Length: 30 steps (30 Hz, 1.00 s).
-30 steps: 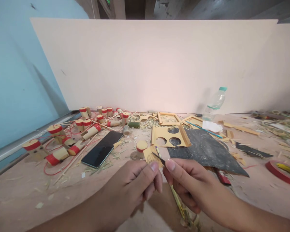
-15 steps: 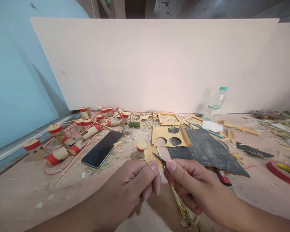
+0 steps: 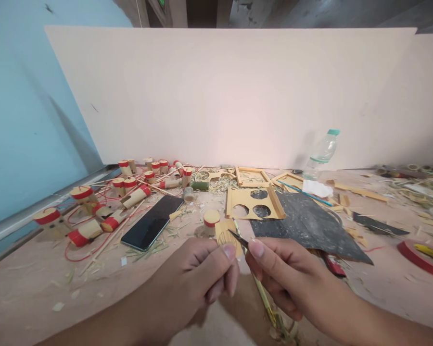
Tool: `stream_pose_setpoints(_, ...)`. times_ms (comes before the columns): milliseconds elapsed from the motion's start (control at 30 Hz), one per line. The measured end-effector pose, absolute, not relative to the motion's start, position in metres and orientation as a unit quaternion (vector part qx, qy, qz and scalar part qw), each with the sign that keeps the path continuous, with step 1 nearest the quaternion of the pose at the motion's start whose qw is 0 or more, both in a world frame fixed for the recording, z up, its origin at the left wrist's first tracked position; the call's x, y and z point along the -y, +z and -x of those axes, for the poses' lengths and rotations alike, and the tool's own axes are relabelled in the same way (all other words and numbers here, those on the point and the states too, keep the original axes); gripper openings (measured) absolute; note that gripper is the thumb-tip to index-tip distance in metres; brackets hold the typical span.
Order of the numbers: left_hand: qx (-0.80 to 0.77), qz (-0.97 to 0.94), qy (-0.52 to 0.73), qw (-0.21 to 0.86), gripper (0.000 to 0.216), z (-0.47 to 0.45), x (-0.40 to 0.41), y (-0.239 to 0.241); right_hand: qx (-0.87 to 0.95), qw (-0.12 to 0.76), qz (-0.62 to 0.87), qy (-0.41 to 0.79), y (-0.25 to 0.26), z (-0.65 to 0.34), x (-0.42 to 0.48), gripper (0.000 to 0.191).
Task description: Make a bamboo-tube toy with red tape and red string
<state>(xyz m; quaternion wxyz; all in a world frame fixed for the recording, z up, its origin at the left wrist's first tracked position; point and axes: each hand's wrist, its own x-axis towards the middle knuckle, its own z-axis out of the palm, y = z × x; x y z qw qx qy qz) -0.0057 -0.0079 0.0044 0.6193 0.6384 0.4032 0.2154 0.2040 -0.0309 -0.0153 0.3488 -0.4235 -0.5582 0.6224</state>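
My left hand [image 3: 205,274] is closed, its thumb and curled fingers pinching a small tan piece of card [image 3: 223,231] marked with dark lines in a rounded shape. My right hand [image 3: 285,274] is closed round a slim, dark pointed tool [image 3: 240,238]. The tool's tip lies over the card's marked face, and its rear part is hidden in my fingers, so its exact kind is unclear. Just beyond the card stands a short bamboo piece [image 3: 211,218] with a red band and a tan top. Below my right hand, a thin greenish stick [image 3: 263,298] rests on the table.
Several red-banded bamboo tubes [image 3: 84,230] with red strings lie at left, near a phone [image 3: 152,223]. Ahead are a card with round holes [image 3: 250,199] and a dark sheet [image 3: 303,223]. A plastic bottle [image 3: 323,154] stands behind; red tape [image 3: 411,254] lies right.
The dark tool has shifted very slightly over the card. Both hands keep their grips and almost the same places; the things on the table look unchanged.
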Motion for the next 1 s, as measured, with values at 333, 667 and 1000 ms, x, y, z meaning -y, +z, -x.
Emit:
stream_pose_setpoints(333, -0.351, -0.691, 0.213, 0.595, 0.053, 0.0103, 0.0004, 0.0106, 0.557, 0.328, 0.426, 0.633, -0.0108, -0.2091, 0.0296, 0.062)
stream_pose_setpoints(667, -0.364, -0.705, 0.217, 0.569, 0.052, 0.0111, -0.0008, 0.0102, 0.547, 0.314, 0.433, 0.644, -0.0075, -0.2093, 0.0306, 0.065)
stream_pose_setpoints(1000, -0.363, -0.714, 0.226, 0.554, 0.052, 0.012, 0.0007, 0.0115, 0.544, 0.306, 0.426, 0.654, -0.0057, -0.2119, 0.0321, 0.065)
